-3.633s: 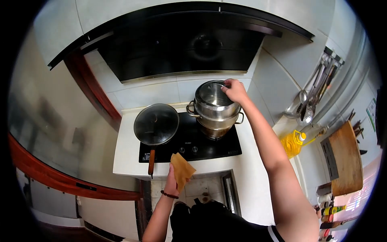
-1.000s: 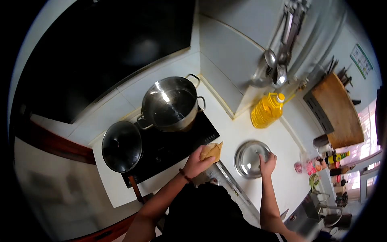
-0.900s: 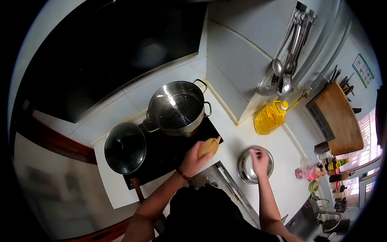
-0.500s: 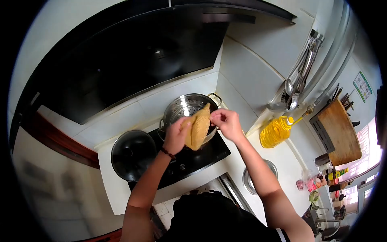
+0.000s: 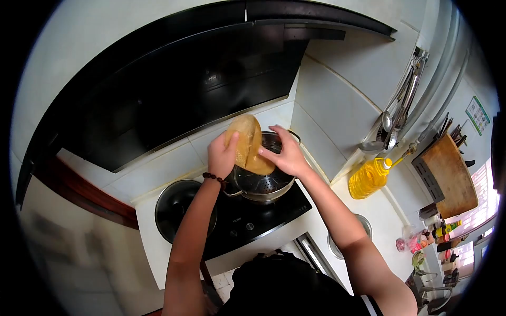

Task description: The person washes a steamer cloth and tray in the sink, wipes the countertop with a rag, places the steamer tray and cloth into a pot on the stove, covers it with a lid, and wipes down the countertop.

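Above the steel steamer pot point(image 5: 263, 196) I hold up a round, tan, paper-like sheet point(image 5: 243, 142), folded or layered. My left hand point(image 5: 223, 154) grips its left side, with the thumb lying across its face. My right hand point(image 5: 286, 154) is beside the sheet's right edge, thumb and fingers spread apart, the thumb tip at the edge. The pot stands uncovered on the black stove point(image 5: 253, 224); holes show in its steamer tray point(image 5: 267, 184).
A lidded frying pan point(image 5: 176, 210) sits left on the stove. The steel lid point(image 5: 363, 224) lies on the right counter, partly behind my right arm. Farther right are a yellow oil bottle point(image 5: 369, 179), hanging ladles point(image 5: 392, 131) and a wooden board point(image 5: 450, 176).
The pot's lid has been moved to the right counter and let go. Both hands have come over the pot, and the tan sheet has been raised and spread wider.
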`<state>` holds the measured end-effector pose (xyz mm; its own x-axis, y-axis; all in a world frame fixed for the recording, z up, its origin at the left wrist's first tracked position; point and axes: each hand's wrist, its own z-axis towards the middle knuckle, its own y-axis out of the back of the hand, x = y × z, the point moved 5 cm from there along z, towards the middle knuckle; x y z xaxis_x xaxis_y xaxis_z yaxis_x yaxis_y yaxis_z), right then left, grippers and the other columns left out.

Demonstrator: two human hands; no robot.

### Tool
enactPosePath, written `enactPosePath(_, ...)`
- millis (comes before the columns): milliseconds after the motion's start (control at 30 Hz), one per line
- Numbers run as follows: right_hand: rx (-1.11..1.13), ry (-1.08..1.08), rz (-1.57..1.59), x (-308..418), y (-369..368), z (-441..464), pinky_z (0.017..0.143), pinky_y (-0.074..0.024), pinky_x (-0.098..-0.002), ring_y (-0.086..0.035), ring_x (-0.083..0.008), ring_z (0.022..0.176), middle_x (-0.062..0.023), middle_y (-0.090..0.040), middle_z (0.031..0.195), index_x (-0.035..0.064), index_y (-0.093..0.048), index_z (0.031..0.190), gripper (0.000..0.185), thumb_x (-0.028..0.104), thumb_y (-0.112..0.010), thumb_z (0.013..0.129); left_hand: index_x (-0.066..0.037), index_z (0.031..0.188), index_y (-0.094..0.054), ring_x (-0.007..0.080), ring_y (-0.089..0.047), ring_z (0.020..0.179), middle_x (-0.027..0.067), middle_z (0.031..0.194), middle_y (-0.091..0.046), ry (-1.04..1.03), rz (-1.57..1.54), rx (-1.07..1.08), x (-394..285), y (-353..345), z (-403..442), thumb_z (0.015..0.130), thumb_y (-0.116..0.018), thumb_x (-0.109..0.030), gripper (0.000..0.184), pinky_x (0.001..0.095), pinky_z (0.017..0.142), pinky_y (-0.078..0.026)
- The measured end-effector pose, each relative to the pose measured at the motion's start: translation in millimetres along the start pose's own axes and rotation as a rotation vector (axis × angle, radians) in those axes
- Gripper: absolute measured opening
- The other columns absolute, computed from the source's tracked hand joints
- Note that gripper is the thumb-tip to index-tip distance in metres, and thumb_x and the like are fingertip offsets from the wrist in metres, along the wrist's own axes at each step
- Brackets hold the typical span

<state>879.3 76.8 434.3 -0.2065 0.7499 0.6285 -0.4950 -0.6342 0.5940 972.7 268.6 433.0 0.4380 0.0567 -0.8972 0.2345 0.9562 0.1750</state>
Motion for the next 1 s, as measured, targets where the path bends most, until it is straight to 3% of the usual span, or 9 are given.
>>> enactPosePath(100,0.172,-0.256,0.392,9.3,-12.5,-3.7,0.108,-0.0469,-0.0411,-0.058,-0.0395,0.128,-0.0314,-0.054,0.141,-0.0068,-0.047,0.142,0.092,0.049,-0.083,0.079,0.003,0.110,-0.072,0.0123,-0.067,0.082,0.0088,0.094,-0.076,-0.013,0.176,0.031,-14.5,-5.4,5.9,0.101,-0.064,-0.020,0.026,0.0291,0.075,-0.053)
enactPosePath(133,0.135,-0.214,0.297,11.5,-15.1,-4.0,0.101,-0.0514,-0.0400,-0.065,-0.0381,0.118,-0.0291,-0.061,0.134,-0.0059,-0.048,0.141,0.080,0.035,-0.082,0.082,0.002,0.108,-0.074,0.0136,-0.068,0.081,0.0097,0.092,-0.077,-0.042,0.236,0.053,-21.1,-7.9,5.9,0.100,-0.065,-0.020,0.024,0.0293,0.074,-0.053)
enactPosePath(167,0.132,-0.216,0.296,12.6,-13.6,-2.9,0.101,-0.0514,-0.0400,-0.065,-0.0381,0.118,-0.0291,-0.061,0.134,-0.0059,-0.048,0.141,0.080,0.035,-0.082,0.082,0.002,0.108,-0.074,0.0136,-0.068,0.081,0.0097,0.092,-0.077,-0.043,0.235,0.056,-26.0,-8.9,6.0,0.100,-0.065,-0.020,0.024,0.0293,0.074,-0.053)
enactPosePath(233,0.123,-0.304,0.321,11.0,-10.6,-1.5,0.092,-0.0557,-0.0392,-0.072,-0.0356,0.103,-0.0244,-0.070,0.118,-0.0043,-0.051,0.139,0.063,0.016,-0.074,0.084,0.001,0.103,-0.074,0.0221,-0.073,0.076,0.0181,0.087,-0.075,-0.021,0.295,0.097,-30.3,-11.4,4.8,0.097,-0.066,-0.017,0.021,0.0324,0.072,-0.055)
enactPosePath(300,0.030,-0.257,0.292,-30.7,-23.7,6.3,0.080,-0.0568,-0.0388,-0.073,-0.0333,0.085,-0.0222,-0.073,0.090,-0.0032,-0.069,0.110,0.029,0.002,-0.064,0.082,0.000,0.103,-0.075,0.0231,-0.073,0.077,0.0175,0.089,-0.076,-0.039,0.224,0.129,-19.8,-9.1,7.6,0.095,-0.066,-0.014,0.019,0.0321,0.073,-0.055)
enactPosePath(500,0.029,-0.168,0.145,-29.6,16.9,24.3,0.080,-0.0563,-0.0385,-0.073,-0.0342,0.083,-0.0216,-0.073,0.087,-0.0012,-0.071,0.098,0.020,-0.003,-0.059,0.082,0.001,0.104,-0.076,0.0192,-0.074,0.083,0.0156,0.091,-0.077,-0.073,0.242,0.246,1.3,10.8,19.0,0.087,-0.065,-0.003,0.021,0.0300,0.078,-0.057)
enactPosePath(667,0.183,-0.091,0.200,-3.0,54.8,23.2,0.079,-0.0563,-0.0331,-0.071,-0.0211,0.079,-0.0145,-0.074,0.085,-0.0016,-0.072,0.098,0.021,-0.005,-0.060,0.082,0.004,0.110,-0.073,0.0154,-0.073,0.091,0.0106,0.099,-0.077,0.046,-0.024,0.374,5.5,21.9,9.6,0.091,-0.065,0.001,0.020,0.0278,0.083,-0.057)
enactPosePath(800,0.274,-0.104,0.198,5.8,69.5,22.9,0.077,-0.0561,-0.0319,-0.071,-0.0197,0.076,-0.0141,-0.073,0.084,-0.0019,-0.073,0.096,0.018,-0.002,-0.063,0.082,0.004,0.110,-0.073,0.0144,-0.072,0.093,0.0097,0.101,-0.076,0.042,0.131,0.429,-16.4,27.7,2.5,0.094,-0.065,0.002,0.019,0.0270,0.084,-0.056)
enactPosePath(1000,0.344,-0.162,0.155,-53.1,36.7,40.1,0.076,-0.0568,-0.0352,-0.073,-0.0245,0.080,-0.0172,-0.074,0.085,-0.0006,-0.074,0.097,0.020,0.002,-0.065,0.080,0.002,0.109,-0.073,0.0167,-0.073,0.087,0.0128,0.100,-0.076,0.100,0.103,0.437,39.2,14.5,26.2,0.090,-0.070,-0.006,0.020,0.0272,0.081,-0.056)
